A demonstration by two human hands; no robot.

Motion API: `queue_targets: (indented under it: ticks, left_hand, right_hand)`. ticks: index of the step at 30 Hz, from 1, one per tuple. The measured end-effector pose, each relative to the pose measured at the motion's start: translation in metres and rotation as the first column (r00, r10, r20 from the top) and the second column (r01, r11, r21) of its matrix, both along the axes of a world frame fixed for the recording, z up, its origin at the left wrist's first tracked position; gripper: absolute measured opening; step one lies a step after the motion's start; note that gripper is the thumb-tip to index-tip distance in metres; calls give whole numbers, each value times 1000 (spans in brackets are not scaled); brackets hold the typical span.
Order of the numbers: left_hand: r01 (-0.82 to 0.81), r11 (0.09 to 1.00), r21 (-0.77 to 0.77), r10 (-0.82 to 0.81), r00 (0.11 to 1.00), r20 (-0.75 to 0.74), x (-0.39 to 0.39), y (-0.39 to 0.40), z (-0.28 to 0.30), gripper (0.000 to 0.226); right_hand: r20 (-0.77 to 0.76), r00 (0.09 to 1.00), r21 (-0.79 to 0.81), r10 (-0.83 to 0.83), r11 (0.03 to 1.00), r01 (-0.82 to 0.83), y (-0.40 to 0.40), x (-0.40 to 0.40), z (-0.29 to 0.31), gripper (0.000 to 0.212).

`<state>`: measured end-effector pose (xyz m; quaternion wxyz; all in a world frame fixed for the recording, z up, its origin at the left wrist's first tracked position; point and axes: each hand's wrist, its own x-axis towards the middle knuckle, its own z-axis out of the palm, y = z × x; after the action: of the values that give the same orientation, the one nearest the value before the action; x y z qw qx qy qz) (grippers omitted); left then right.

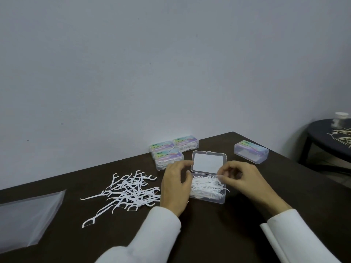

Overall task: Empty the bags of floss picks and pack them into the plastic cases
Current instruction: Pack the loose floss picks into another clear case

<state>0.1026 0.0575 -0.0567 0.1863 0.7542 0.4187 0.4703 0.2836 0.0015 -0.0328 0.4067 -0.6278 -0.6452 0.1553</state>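
An open clear plastic case (218,200) sits mid-table, its lid (209,162) raised toward the wall and white floss picks (207,186) piled inside. My left hand (175,186) is at the case's left side with relaxed fingers near the lid edge. My right hand (241,177) hovers over the case's right half, fingertips pinched at a pick (220,176). A loose heap of floss picks (129,192) lies on the table left of the case. An empty clear bag (26,215) lies flat at the far left.
Three shut, labelled cases (167,154) stand in a cluster behind the open one, near the wall. Another shut case (250,151) sits at the back right. A round dark side table (326,137) with toothpicks and a small jar stands beyond the table's right edge.
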Motion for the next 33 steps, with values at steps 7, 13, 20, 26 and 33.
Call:
queue_targets:
  ticks: [7, 13, 20, 26, 33]
  left_hand:
    - [62, 977, -206, -29, 987, 157, 0, 2, -5, 23]
    - [96, 956, -278, -38, 978, 207, 5, 5, -8, 26]
    - [160, 928, -336, -75, 965, 250, 14, 12, -7, 34]
    - [207, 889, -408, -60, 937, 344, 18, 9, -3, 21]
    - [233, 797, -557, 14, 915, 404, 21, 13, -7, 37]
  right_hand:
    - [113, 987, -101, 114, 990, -103, 1, 2, -2, 14]
    - [160, 984, -36, 74, 997, -69, 3, -2, -8, 15]
    - [231, 972, 20, -37, 999, 34, 5, -10, -12, 21]
    - [205, 967, 114, -150, 985, 129, 5, -11, -13, 25]
    - [-441, 887, -186, -135, 981, 57, 9, -15, -11, 48]
